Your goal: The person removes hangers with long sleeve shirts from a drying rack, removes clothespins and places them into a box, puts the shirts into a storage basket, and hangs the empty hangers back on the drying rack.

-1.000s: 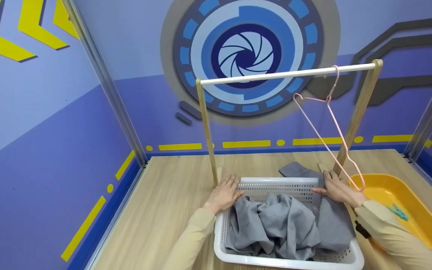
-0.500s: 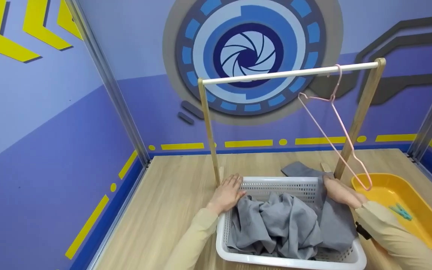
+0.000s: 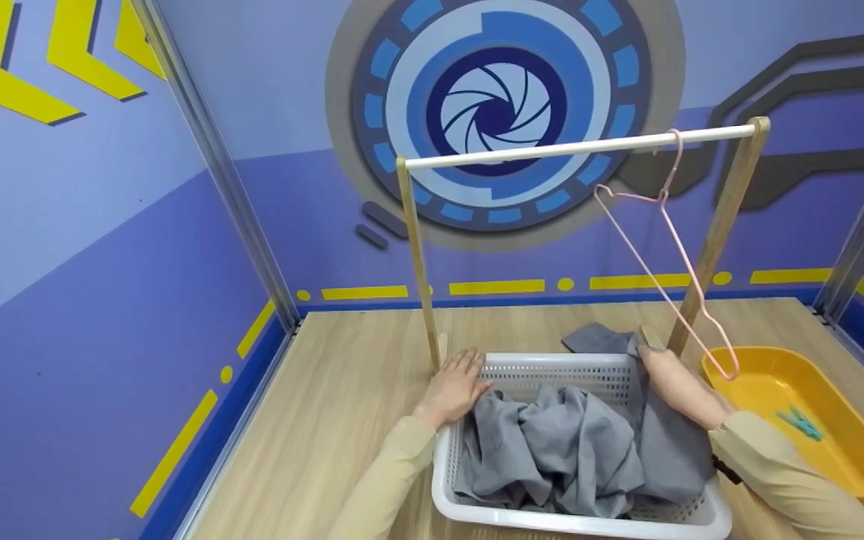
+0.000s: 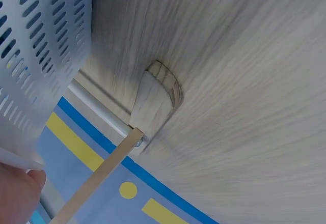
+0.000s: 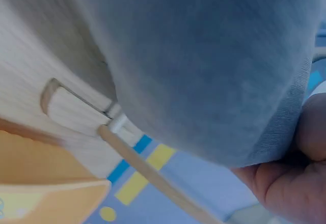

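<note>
A white perforated plastic basket (image 3: 511,519) holds a crumpled grey cloth (image 3: 574,450). Part of that cloth hangs over the basket's right and back rim onto the table behind. My left hand (image 3: 453,388) rests on the back left corner of the rim, its fingers mostly straight; in the left wrist view only a bit of it shows by the rim. At the back right corner, my right hand (image 3: 676,382) grips the cloth. Up close in the right wrist view, the cloth (image 5: 204,71) hangs from finger and thumb, and covers much of the view.
Behind the basket stands a wooden rack with a white rail (image 3: 522,153). A pink hanger (image 3: 691,277) hangs from its right part. A yellow tray (image 3: 844,405) with teal clothes pegs (image 3: 799,423) lies at the right. Walls bound the table (image 3: 342,375) at left and back.
My right hand has gone from lying spread on the cloth over the rim to gripping it at the back right corner. The left hand stays at its corner.
</note>
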